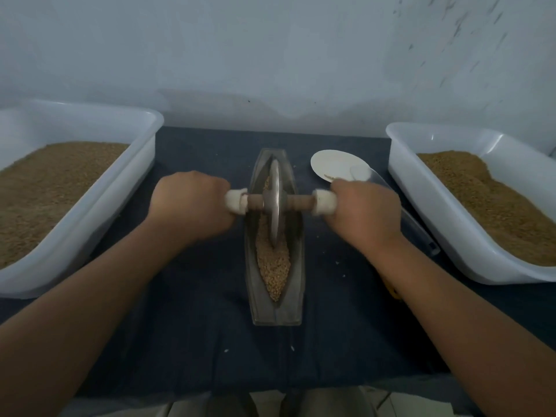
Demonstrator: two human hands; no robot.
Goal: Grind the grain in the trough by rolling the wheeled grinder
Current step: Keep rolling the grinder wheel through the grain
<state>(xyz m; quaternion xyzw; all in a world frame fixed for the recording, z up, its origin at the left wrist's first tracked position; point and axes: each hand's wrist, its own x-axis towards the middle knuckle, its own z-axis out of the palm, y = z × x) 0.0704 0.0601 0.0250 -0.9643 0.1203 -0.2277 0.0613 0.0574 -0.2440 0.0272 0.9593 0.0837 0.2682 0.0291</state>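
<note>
A long boat-shaped metal trough (296,284) lies on the dark cloth, running away from me, with tan grain (273,266) heaped in its groove. The wheeled grinder (274,203), a metal disc on a wooden axle with white-wrapped ends, stands upright in the far half of the trough. My left hand (192,203) grips the axle's left end and my right hand (365,209) grips its right end, both with fingers curled round the wrapping.
Two large white plastic tubs of grain flank the trough: the left tub (126,176) and the right tub (421,188). A white dish (334,165) and a clear plastic scoop (418,227) lie behind and beside my right hand. A pale wall rises at the back.
</note>
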